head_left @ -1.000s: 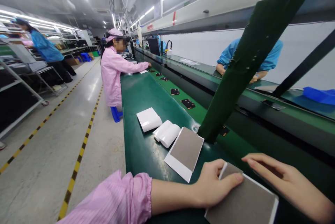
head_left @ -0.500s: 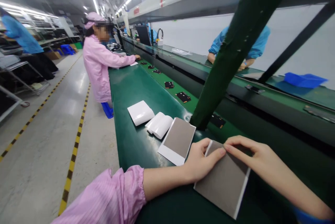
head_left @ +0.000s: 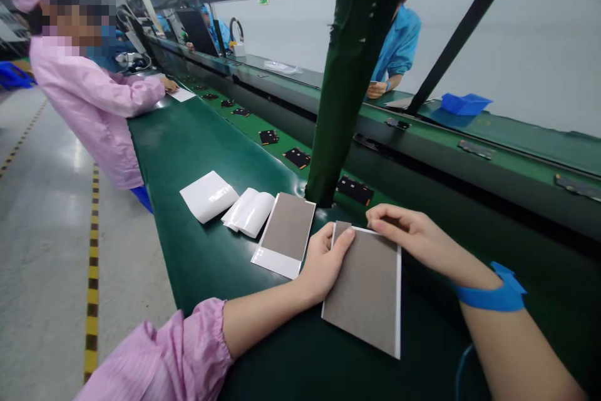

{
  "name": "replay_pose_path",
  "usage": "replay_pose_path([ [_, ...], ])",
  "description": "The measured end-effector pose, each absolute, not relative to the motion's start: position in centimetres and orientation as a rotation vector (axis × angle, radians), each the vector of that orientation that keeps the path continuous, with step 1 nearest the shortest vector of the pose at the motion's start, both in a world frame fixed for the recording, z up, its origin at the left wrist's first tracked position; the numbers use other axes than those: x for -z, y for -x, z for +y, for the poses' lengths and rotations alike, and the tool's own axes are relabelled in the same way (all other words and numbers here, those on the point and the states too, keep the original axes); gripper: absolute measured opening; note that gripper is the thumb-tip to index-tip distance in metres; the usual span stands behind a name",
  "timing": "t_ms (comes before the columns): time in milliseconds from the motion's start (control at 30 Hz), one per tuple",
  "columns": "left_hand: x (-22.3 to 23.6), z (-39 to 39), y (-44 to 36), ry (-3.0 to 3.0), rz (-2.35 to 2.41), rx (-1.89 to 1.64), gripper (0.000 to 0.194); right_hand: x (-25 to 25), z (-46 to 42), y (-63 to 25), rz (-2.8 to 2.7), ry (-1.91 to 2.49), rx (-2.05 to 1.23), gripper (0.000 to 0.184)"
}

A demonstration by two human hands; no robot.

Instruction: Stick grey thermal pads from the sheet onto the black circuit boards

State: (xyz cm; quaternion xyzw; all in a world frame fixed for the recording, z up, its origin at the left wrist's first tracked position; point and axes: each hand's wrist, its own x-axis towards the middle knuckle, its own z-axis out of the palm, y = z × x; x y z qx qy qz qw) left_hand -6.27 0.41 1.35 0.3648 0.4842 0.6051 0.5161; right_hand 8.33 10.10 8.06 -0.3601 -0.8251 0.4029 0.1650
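My left hand [head_left: 326,263] grips the upper left edge of a grey sheet on white backing [head_left: 364,288], thumb on top and fingers beneath. A small grey tab juts above its top edge beside the thumb. At the upper right corner is my right hand [head_left: 404,229], thumb and finger pinched together; whatever lies between them is too small to make out. A blue wrist strap [head_left: 493,291] circles the right wrist. Left of the held sheet, a second grey sheet [head_left: 288,226] with a white lower strip lies on the green table.
Curled white papers [head_left: 251,212] and a white sheet [head_left: 209,196] lie farther left. A green post [head_left: 335,88] rises beyond my hands. Black flat parts [head_left: 354,189] line the green strip behind. A pink-clad co-worker [head_left: 89,94] works at the left; a blue tray [head_left: 464,104] sits across.
The view has turned right. My right hand has shifted from near my left thumb toward the sheet's upper right corner, and a white margin now shows along the top edge.
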Motion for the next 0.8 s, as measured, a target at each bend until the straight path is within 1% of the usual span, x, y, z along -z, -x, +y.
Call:
replay_pose_path([
  [67, -1.2, 0.2, 5.9, -0.845, 1.151, -1.418, 0.041, -6.8, 12.1, -9.0, -2.245, 1.108, -1.088, 0.040],
  [200, -0.9, -0.2, 5.1, -0.969, 1.140, -1.277, 0.040, -2.8, 17.4, -9.9, -2.165, 1.273, -0.804, 0.044],
  [333, -0.9, -0.2, 4.8, -1.030, 1.120, -1.186, 0.036, -0.1, 21.3, -9.9, -2.169, 1.329, -0.699, 0.038],
  [467, -0.7, 0.0, 4.9, -1.040, 1.138, -1.174, 0.032, 0.6, 22.6, -10.2, -2.222, 1.336, -0.685, 0.031],
  [800, -0.9, -0.1, 4.9, -1.029, 1.108, -1.148, 0.027, 1.4, 22.4, -12.6, -2.307, 1.372, -0.672, 0.027],
])
